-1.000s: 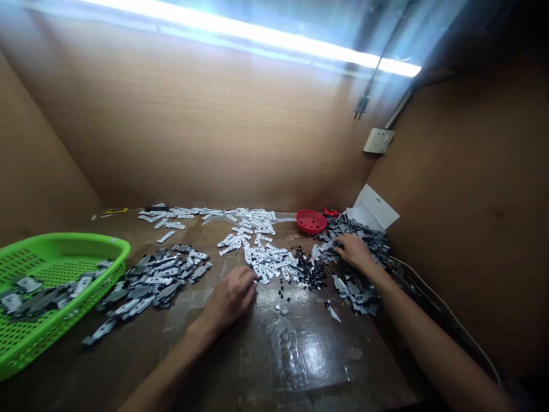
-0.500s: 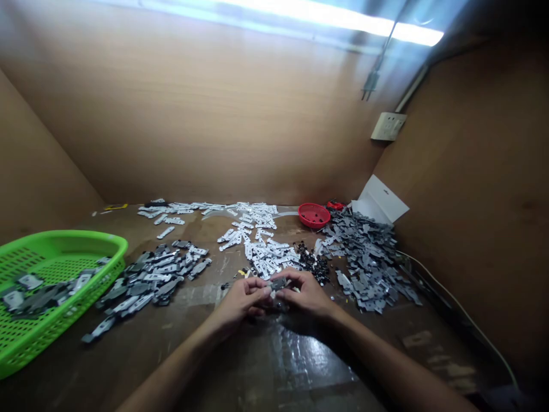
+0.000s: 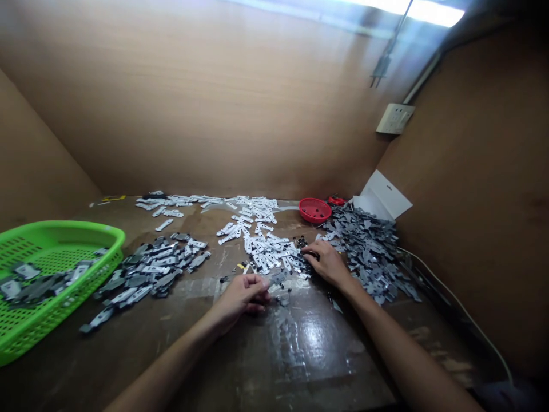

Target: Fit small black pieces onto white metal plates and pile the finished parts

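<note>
My left hand (image 3: pixel 245 296) pinches a flat grey plastic piece (image 3: pixel 278 278), shaped like a toy-car base, between thumb and forefinger. Its far end sticks out to the right. My right hand (image 3: pixel 329 264) reaches into a pile of small black parts (image 3: pixel 302 263); thumb and forefinger come together there, and what lies between them is too small to make out. White flat pieces (image 3: pixel 266 252) are heaped just left of those fingertips. On the table below the grey piece lie a few small dark bits (image 3: pixel 282 300).
A green basket (image 3: pixel 115 243) holding grey-and-white pieces stands at the left, beside a pile of similar pieces (image 3: pixel 160 266). Grey pieces (image 3: pixel 369 246) are heaped at the right. Behind are a red basket (image 3: pixel 315 212), a white card (image 3: pixel 381 194) and a hanging plug (image 3: pixel 381 67).
My right hand has left the grey piece and moved forward and right to the black parts. My left hand keeps the piece. The view has shifted slightly.
</note>
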`<state>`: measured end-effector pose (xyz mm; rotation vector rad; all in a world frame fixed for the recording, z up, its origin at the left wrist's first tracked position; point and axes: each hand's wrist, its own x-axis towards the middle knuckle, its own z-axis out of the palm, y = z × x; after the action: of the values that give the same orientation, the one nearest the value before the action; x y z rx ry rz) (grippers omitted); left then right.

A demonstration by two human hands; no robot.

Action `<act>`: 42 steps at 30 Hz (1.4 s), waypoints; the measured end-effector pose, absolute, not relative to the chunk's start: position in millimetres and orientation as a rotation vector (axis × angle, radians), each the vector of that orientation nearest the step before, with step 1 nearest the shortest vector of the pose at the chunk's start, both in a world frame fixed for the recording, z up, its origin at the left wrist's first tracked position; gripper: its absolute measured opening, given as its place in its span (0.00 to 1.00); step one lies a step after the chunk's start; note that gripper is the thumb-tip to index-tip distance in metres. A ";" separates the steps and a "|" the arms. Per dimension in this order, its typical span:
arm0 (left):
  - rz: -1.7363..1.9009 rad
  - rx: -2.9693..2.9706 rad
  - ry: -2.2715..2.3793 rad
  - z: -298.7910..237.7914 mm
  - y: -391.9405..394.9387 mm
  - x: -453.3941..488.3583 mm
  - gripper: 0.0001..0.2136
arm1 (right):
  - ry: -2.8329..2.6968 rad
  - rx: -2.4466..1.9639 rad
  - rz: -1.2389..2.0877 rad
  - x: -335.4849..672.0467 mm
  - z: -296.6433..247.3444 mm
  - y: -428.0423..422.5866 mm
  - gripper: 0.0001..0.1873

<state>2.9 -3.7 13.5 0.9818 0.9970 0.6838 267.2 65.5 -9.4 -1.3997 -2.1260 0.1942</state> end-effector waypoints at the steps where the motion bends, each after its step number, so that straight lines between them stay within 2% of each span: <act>1: 0.685 0.987 0.998 13.9 -4.1 3.1 0.15 | -2.132 -1.385 0.197 265.0 -8.6 64.1 0.09; 11: 0.666 1.012 1.017 13.0 -5.3 2.9 0.17 | -2.073 -1.338 0.293 256.6 -0.1 59.1 0.05; 19: 0.659 1.040 1.072 2.7 -4.1 2.6 0.16 | -1.981 -1.019 0.804 230.2 20.7 28.5 0.04; 29: 0.687 1.018 1.076 4.7 -5.0 2.8 0.16 | -2.192 -0.970 0.683 217.9 18.0 12.2 0.08; 42: 0.686 1.005 1.066 2.0 -3.9 1.0 0.16 | -2.148 -0.982 0.750 219.9 16.4 10.9 0.08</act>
<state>1.0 -3.9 2.0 1.0051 1.0657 0.6864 219.9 10.9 16.4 -0.9824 -2.1481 0.7505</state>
